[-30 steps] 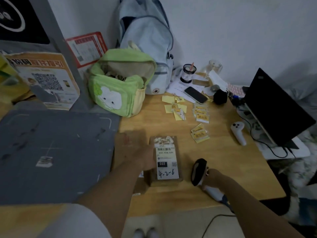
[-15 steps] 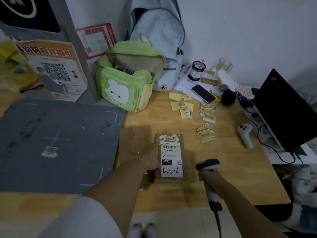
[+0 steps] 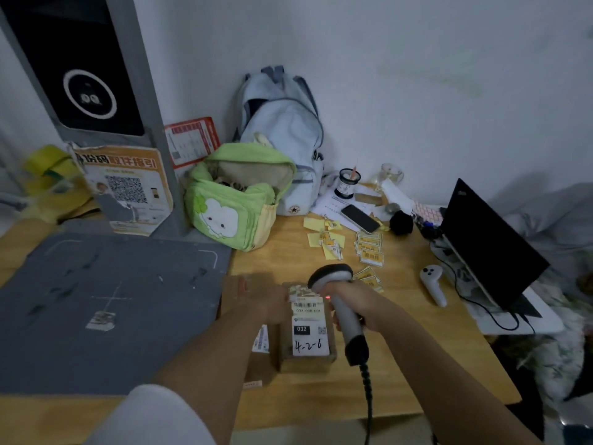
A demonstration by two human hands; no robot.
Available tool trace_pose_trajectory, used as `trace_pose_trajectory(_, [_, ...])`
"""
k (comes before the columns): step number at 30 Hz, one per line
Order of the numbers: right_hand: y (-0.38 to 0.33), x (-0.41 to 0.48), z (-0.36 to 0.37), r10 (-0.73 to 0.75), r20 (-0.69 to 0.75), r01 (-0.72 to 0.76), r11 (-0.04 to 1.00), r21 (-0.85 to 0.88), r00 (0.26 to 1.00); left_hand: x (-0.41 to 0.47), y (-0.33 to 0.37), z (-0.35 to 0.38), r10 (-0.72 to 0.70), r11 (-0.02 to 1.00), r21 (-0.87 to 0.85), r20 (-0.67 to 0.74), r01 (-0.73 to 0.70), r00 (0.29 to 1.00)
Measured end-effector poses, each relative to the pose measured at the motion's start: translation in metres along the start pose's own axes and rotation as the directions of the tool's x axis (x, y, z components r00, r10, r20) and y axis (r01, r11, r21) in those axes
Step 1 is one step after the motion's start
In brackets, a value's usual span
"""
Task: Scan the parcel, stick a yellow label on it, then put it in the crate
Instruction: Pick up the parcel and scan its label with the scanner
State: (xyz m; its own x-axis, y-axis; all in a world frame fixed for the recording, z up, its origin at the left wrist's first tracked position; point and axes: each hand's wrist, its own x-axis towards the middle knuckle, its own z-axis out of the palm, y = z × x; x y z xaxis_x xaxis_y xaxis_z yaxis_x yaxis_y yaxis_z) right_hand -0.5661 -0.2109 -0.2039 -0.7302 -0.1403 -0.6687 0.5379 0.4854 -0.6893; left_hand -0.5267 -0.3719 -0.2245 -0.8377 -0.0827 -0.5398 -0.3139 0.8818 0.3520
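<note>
The right hand (image 3: 349,300) is wrapped around the handle of a barcode scanner (image 3: 340,293), its head tipped over the top of the parcel (image 3: 308,329) with a red glow at the label. The left hand (image 3: 272,300) rests on the parcel's left edge, steadying it; its grip is unclear. The parcel lies on the wooden tabletop (image 3: 401,348), label up. Yellow labels (image 3: 369,248) lie scattered just beyond.

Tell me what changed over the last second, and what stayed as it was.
The right hand lifted the barcode scanner from low at the desk's front edge and swung it forward, so its head now hangs over the parcel label's top end, a red glow beside it. The left hand stayed on the parcel's left side; the parcel and the yellow labels did not move.
</note>
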Motion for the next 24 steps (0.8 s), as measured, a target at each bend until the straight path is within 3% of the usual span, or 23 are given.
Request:
trace_pose_trajectory(8, [-0.008,-0.012,0.000,0.005,0.011,-0.005,1.000,0.001,1.000,-0.010,-0.008,0.001,0.115,0.968,-0.210,-0.107,-0.136,0.988])
trace_pose_trajectory(24, [-0.002,-0.013,-0.001,-0.032,-0.023,0.033,0.999,0.036,0.999,-0.003,-0.013,0.012,0.138,0.955,-0.249,-0.109,-0.161,0.984])
